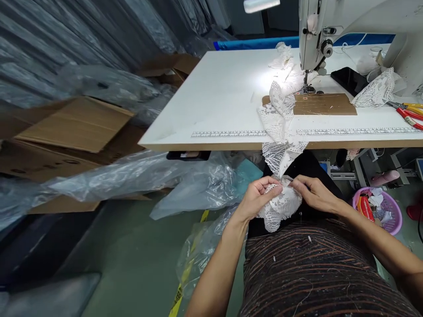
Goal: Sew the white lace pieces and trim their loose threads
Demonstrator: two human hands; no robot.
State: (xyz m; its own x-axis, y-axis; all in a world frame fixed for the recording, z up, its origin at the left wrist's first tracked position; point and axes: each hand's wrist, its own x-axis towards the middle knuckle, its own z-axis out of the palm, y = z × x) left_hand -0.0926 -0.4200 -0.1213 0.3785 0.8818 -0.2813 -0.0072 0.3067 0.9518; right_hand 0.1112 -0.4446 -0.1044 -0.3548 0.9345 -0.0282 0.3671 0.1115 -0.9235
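White lace trim (280, 156) runs from the sewing machine (309, 48) down over the table's front edge to my lap. My left hand (259, 196) pinches the gathered lace between thumb and fingers, its lower bunch hanging below them. Close beside it, my right hand (312, 191) is closed, fingers curled at the same gathered spot. A thin dark thing shows at its fingertips, too small to name. The far end of the lace lies around the machine's needle and presser foot (306, 88).
The white sewing table (218, 97) has a printed ruler along its front. On it are a black phone (349, 80), another lace piece (376, 90) and red-handled pliers (410, 116). Cardboard boxes (76, 125) and plastic sheeting (205, 185) stand left; a pink waste basket (398, 218) stands right.
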